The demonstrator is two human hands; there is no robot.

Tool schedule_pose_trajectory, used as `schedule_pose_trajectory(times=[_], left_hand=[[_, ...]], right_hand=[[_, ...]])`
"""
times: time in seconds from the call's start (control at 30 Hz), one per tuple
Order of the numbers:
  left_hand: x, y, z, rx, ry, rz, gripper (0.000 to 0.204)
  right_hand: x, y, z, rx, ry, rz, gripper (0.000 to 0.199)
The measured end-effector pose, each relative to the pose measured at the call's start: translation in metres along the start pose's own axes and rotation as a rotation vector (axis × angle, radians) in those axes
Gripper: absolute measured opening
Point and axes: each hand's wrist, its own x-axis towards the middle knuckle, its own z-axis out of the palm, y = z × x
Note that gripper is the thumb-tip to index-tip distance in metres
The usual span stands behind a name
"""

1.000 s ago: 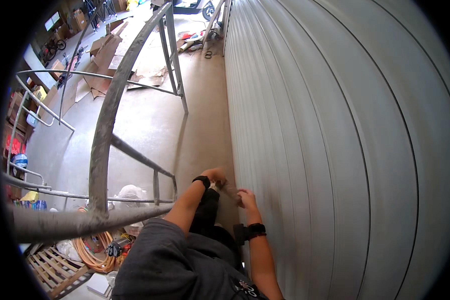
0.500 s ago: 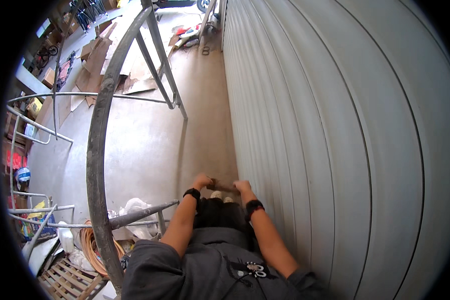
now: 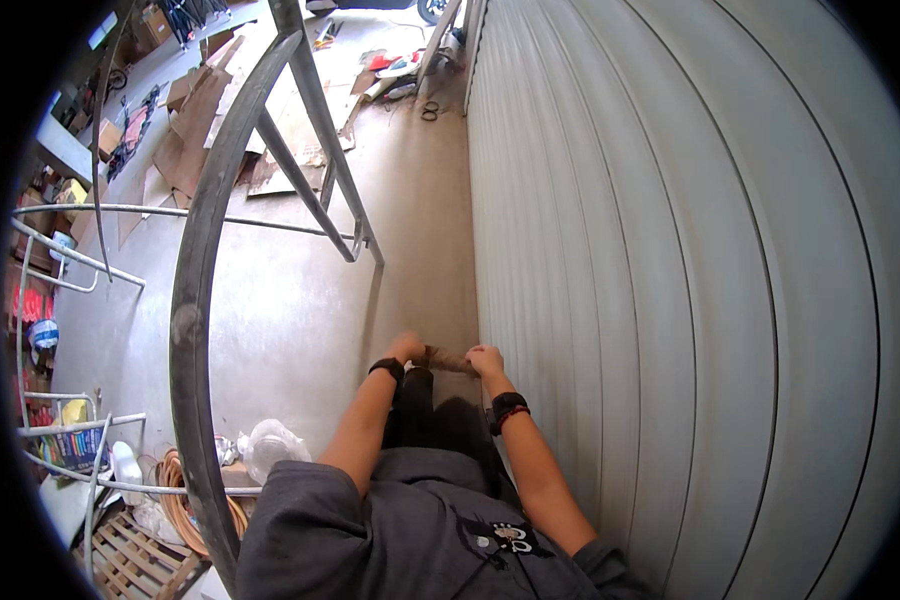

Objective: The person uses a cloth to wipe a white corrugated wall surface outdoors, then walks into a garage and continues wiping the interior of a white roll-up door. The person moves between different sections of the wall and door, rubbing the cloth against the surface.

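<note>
Both of my arms reach forward over my dark-clad legs, with a black band on each wrist. Between the hands stretches a short, brown, rough-looking strip [image 3: 449, 359]; its material is too small to make out. My left hand [image 3: 406, 348] is closed at its left end, the fingers slightly blurred. At the other end, my right hand [image 3: 486, 360] pinches the strip, close beside the pale corrugated metal wall [image 3: 660, 250]. The strip hangs above the concrete floor near my feet.
A grey metal tube frame [image 3: 192, 330] curves past my left side, its far leg standing on the floor [image 3: 280, 320]. Coiled orange hose [image 3: 175, 490], a wooden slatted pallet [image 3: 140, 560] and clear plastic [image 3: 270, 450] lie at lower left. Flattened cardboard [image 3: 185, 140] covers the floor farther off.
My view has shifted, so the tube frame and wall sit differently in it. The strip between my hands shows more plainly, both hands still at its ends. My legs have changed position.
</note>
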Motion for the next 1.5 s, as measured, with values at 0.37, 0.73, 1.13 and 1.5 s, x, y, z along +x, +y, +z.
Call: schedule_pose_trajectory(times=[0.37,0.73,1.13,1.5], left_hand=[[0.054,0.114,-0.185,0.061,-0.143,0.081,0.03],[0.202,0.134,-0.313,-0.201,-0.136,0.4,0.046],[0.292,0.19,-0.512,-0.376,0.237,0.144,0.046],[0.418,0.139,-0.61,-0.56,0.329,-0.068,0.052]], right_hand=[[0.098,-0.121,-0.075,0.238,-0.069,0.215,0.025],[0.36,-0.173,-0.064,-0.355,-0.086,-0.149,0.035],[0.538,-0.387,-0.105,-0.942,0.009,-0.783,0.032],[0.662,-0.594,-0.068,0.216,-0.399,-0.257,0.022]])
